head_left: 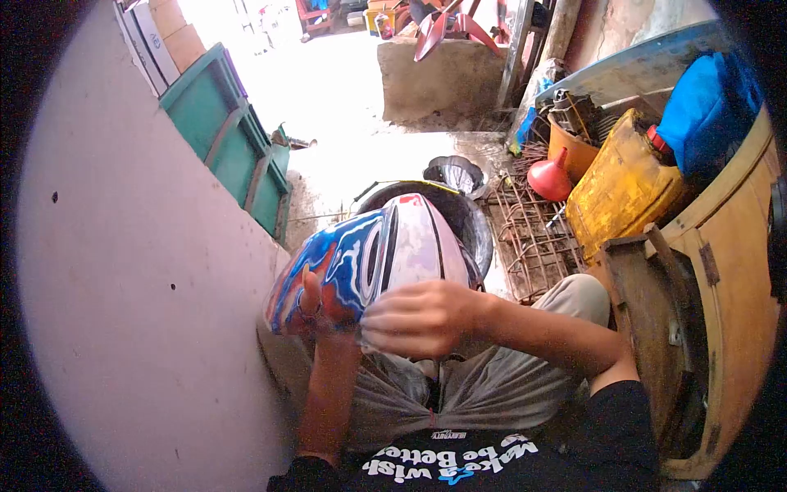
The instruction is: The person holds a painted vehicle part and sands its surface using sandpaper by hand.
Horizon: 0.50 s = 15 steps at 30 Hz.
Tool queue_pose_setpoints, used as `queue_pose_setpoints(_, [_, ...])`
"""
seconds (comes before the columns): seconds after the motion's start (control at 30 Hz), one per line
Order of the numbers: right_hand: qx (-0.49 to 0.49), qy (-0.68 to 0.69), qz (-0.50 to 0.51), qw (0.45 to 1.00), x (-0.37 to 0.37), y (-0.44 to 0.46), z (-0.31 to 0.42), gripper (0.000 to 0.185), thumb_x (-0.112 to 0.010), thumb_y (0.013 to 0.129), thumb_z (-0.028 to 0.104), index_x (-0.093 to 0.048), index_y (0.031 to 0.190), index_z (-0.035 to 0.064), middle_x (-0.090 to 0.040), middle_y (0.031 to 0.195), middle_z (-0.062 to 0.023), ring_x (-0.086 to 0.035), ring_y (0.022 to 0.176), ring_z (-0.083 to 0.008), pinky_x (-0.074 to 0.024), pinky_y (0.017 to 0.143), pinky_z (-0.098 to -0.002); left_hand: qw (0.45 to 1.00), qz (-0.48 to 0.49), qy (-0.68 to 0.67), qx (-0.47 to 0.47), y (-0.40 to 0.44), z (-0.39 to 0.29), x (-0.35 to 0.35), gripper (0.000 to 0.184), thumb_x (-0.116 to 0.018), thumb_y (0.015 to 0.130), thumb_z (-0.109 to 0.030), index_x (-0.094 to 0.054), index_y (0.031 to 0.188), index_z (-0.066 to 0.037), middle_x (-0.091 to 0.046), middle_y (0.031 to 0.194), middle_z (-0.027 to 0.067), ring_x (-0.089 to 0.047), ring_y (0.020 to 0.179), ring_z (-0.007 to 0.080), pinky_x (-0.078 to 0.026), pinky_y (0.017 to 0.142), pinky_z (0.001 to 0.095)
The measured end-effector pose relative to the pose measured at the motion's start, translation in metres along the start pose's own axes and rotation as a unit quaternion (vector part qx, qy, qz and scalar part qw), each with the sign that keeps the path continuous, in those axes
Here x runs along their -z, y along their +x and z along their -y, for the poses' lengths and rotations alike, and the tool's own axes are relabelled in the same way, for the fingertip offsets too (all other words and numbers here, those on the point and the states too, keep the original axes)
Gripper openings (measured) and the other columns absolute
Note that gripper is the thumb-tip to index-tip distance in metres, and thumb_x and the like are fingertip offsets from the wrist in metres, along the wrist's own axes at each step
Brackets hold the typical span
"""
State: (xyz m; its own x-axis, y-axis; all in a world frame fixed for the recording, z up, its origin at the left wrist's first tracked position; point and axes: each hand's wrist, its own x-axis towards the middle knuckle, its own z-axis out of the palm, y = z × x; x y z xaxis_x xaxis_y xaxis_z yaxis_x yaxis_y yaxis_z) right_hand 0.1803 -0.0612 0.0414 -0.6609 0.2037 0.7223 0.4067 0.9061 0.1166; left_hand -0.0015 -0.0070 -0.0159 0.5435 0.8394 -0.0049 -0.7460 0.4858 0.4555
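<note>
A glossy, curved painted shell [348, 254] in blue, white and orange-red lies across my lap, against the wall on the left. It looks like a vehicle body panel, though its exact kind is unclear. My left hand [316, 307] grips its near left part, with the thumb up on the blue surface and the other fingers partly hidden. My right hand [418, 320] is at the near edge, fingers together and bent over the white part. Motion blurs it slightly, and anything under those fingers is hidden. A black basin [479, 234] stands behind the shell.
On the right are a metal wire rack [533, 238], a red funnel [550, 176], a yellow jerrycan [627, 193], a blue bag [711, 107] and wooden furniture [730, 295]. A white wall [147, 279] and green panels [225, 135] border the left. A concrete block [438, 86] stands ahead.
</note>
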Motion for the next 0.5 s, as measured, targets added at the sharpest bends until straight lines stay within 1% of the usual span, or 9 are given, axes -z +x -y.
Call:
queue_pose_setpoints(0.07, [-0.022,-0.103,0.02,0.994,0.0,-0.019,-0.026,0.018,-0.067,0.088,0.017,-0.072,0.105,0.0128,-0.075,0.101,-0.0036,-0.075,0.09,-0.0204,-0.062,0.075,-0.0345,1.0,-0.002,0.005,0.002,-0.001,0.0,0.0,0.089,-0.06,0.09,-0.073,-0.049,0.15,-0.009,-0.058,0.146,0.0138,-0.059,0.131,0.0341,-0.044,0.114,0.0528])
queue_pose_setpoints(0.13, [-0.271,-0.127,0.115,0.947,0.028,-0.03,-0.061,0.016,-0.071,0.086,0.018,-0.07,0.099,0.0104,-0.074,0.093,-0.0089,-0.075,0.082,-0.0243,-0.0612,0.068,-0.0377,1.0,0.0,0.004,0.002,-0.002,0.002,0.0,0.09,-0.06,0.09,-0.074,-0.049,0.15,-0.009,-0.058,0.147,0.0137,-0.059,0.131,0.0341,-0.044,0.114,0.0527])
queue_pose_setpoints(0.2, [-0.241,-0.149,0.105,0.953,0.028,-0.033,-0.058,0.015,-0.069,0.086,0.018,-0.07,0.099,0.0104,-0.073,0.094,-0.0063,-0.075,0.085,-0.0224,-0.0619,0.072,-0.0362,1.0,0.002,0.007,0.003,-0.002,0.003,0.002,0.09,-0.06,0.089,-0.074,-0.048,0.15,-0.009,-0.058,0.147,0.0136,-0.058,0.132,0.034,-0.044,0.114,0.0525])
queue_pose_setpoints(0.27, [-0.097,-0.081,-0.025,0.992,-0.004,-0.016,-0.022,0.015,-0.067,0.088,0.018,-0.07,0.1,0.0106,-0.073,0.097,-0.0043,-0.074,0.09,-0.0202,-0.0623,0.077,-0.0346,1.0,0.008,0.007,0.001,0.001,0.003,0.006,0.09,-0.06,0.089,-0.074,-0.048,0.151,-0.009,-0.058,0.147,0.0135,-0.058,0.132,0.034,-0.044,0.114,0.0524])
queue_pose_setpoints(0.3, [-0.032,-0.023,0.008,0.999,0.003,-0.004,-0.002,0.018,-0.065,0.089,0.017,-0.071,0.104,0.0108,-0.074,0.103,-0.0033,-0.073,0.095,-0.0186,-0.0621,0.081,-0.0336,1.0,0.011,0.007,-0.002,0.002,0.001,0.007,0.09,-0.06,0.089,-0.074,-0.048,0.151,-0.009,-0.058,0.147,0.0135,-0.058,0.132,0.034,-0.044,0.115,0.0523])
queue_pose_setpoints(0.4, [-0.087,-0.085,0.048,0.991,0.01,-0.015,-0.031,0.015,-0.068,0.086,0.017,-0.072,0.1,0.0123,-0.073,0.098,-0.0037,-0.074,0.089,-0.0192,-0.0621,0.076,-0.0342,1.0,0.012,0.012,-0.003,0.0,0.002,0.009,0.091,-0.06,0.09,-0.074,-0.047,0.151,-0.008,-0.058,0.147,0.0136,-0.058,0.132,0.0339,-0.044,0.114,0.0523])
queue_pose_setpoints(0.43, [-0.205,-0.104,0.082,0.97,0.02,-0.026,-0.052,0.014,-0.07,0.086,0.016,-0.071,0.099,0.0123,-0.072,0.094,-0.0059,-0.074,0.083,-0.0216,-0.0616,0.071,-0.0354,1.0,0.009,0.011,-0.003,-0.001,0.003,0.006,0.091,-0.059,0.09,-0.074,-0.047,0.151,-0.008,-0.057,0.148,0.0137,-0.058,0.132,0.0339,-0.044,0.114,0.0524])
queue_pose_setpoints(0.47, [-0.263,-0.129,0.061,0.954,0.028,-0.035,-0.068,0.016,-0.07,0.086,0.014,-0.07,0.102,0.0119,-0.072,0.093,-0.0076,-0.074,0.079,-0.0238,-0.061,0.068,-0.0363,1.0,0.006,0.006,-0.001,-0.003,0.003,0.004,0.091,-0.059,0.09,-0.074,-0.047,0.151,-0.008,-0.057,0.148,0.0139,-0.058,0.132,0.0339,-0.045,0.114,0.0525])
queue_pose_setpoints(0.5, [-0.244,-0.122,0.08,0.959,0.029,-0.031,-0.06,0.016,-0.069,0.087,0.014,-0.071,0.103,0.0123,-0.073,0.095,-0.0068,-0.074,0.081,-0.0231,-0.0614,0.069,-0.0361,1.0,0.004,0.006,0.0,-0.004,0.003,0.002,0.091,-0.059,0.09,-0.074,-0.046,0.151,-0.007,-0.057,0.148,0.014,-0.058,0.132,0.0339,-0.045,0.114,0.0526])
